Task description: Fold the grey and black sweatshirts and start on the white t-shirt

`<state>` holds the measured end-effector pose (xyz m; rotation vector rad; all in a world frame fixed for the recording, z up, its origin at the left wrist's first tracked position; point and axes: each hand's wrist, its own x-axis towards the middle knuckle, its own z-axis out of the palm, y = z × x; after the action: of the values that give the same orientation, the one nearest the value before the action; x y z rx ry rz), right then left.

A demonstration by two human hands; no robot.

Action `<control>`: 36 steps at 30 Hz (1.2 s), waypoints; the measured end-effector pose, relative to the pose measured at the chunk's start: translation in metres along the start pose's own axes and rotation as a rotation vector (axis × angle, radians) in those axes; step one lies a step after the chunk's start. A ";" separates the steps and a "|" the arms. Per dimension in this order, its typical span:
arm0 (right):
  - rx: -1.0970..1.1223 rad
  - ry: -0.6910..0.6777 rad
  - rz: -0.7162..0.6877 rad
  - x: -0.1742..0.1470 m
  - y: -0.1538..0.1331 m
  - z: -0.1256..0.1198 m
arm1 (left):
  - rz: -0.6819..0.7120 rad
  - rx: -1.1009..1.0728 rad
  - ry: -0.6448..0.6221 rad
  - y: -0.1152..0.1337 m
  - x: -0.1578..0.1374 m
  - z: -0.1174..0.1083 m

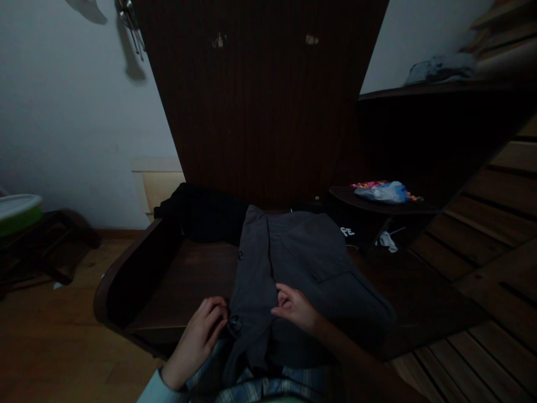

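A dark grey garment (302, 246), jacket-like with a slanted pocket and a long front edge, lies spread over a dark wooden bench and reaches down to my lap. My right hand (293, 307) is closed at the middle of the garment, fingers curled on its front edge. At the garment's lower left side, my left hand (205, 324) has its fingers bent and pinched together at the border. A small dark bunched piece (235, 323) shows by those fingertips; dim light hides its detail.
Black cloth (205, 212) is heaped at the back left of the bench (184, 280). On the right, a corner shelf (386, 208) bears a plastic bag (384, 192). A green tub with a white lid (19, 214) sits on a low stool at far left.
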<state>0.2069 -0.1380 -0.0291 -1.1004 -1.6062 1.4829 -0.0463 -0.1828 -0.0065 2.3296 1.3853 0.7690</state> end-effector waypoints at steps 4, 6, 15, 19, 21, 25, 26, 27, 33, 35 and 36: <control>-0.078 0.014 -0.007 -0.002 -0.002 0.002 | 0.043 0.066 -0.017 0.004 0.005 -0.006; -0.141 0.053 -0.013 -0.003 -0.003 0.004 | 0.057 0.091 -0.007 0.011 0.006 -0.006; -0.330 0.151 -0.020 -0.001 -0.012 0.009 | 0.016 0.293 -0.096 0.041 -0.008 0.035; -0.310 0.147 -0.015 0.000 -0.010 0.009 | -0.017 0.263 -0.168 0.057 -0.009 0.042; -0.299 0.140 -0.023 0.001 -0.007 0.008 | -0.025 0.231 -0.290 0.068 -0.008 0.044; -0.223 0.173 -0.045 0.003 0.000 0.008 | 0.115 0.141 -0.552 0.086 -0.002 0.038; -0.186 0.184 -0.034 0.004 0.002 0.008 | 0.143 0.104 -0.553 0.087 0.001 0.034; -0.153 0.192 -0.020 0.004 0.003 0.008 | 0.151 0.071 -0.512 0.087 0.004 0.029; -0.172 0.230 -0.070 0.008 0.009 0.009 | 0.050 0.171 0.003 0.049 0.019 0.019; -0.150 0.224 -0.044 0.008 0.008 0.009 | -0.003 0.210 0.068 0.032 0.020 0.023; -0.134 0.219 -0.029 0.007 0.008 0.009 | -0.027 0.223 0.088 0.026 0.019 0.025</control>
<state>0.1972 -0.1351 -0.0381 -1.2624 -1.5770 1.2044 -0.0055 -0.1786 -0.0076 2.4635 1.6114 0.7515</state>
